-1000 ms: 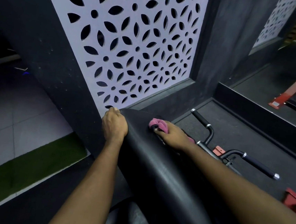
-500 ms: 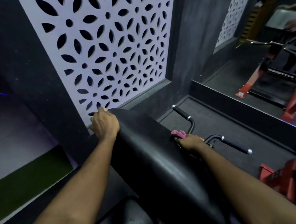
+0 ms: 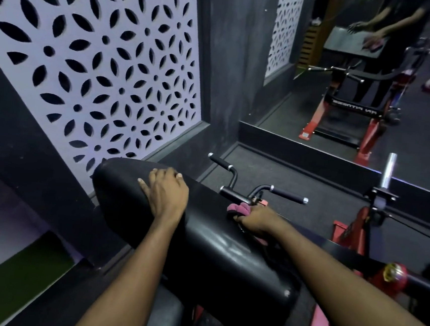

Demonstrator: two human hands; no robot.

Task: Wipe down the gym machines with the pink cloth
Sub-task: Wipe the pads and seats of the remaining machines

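The left hand [image 3: 166, 196] has left the far corner of the black pad [image 3: 212, 257]. It now lies flat on the pad's top with fingers loosely spread, gripping nothing and probably only bracing. The right hand [image 3: 256, 218] has its fingers curled round the bunched pink cloth [image 3: 238, 208], pressing it to the pad's right edge at 3 o'clock from the left hand. The handlebars [image 3: 288, 195] sit just beyond at 12 o'clock. A second ago the cloth was on the pad's top, so the wipe seems to have reached the side. The near half probably remains to be done.
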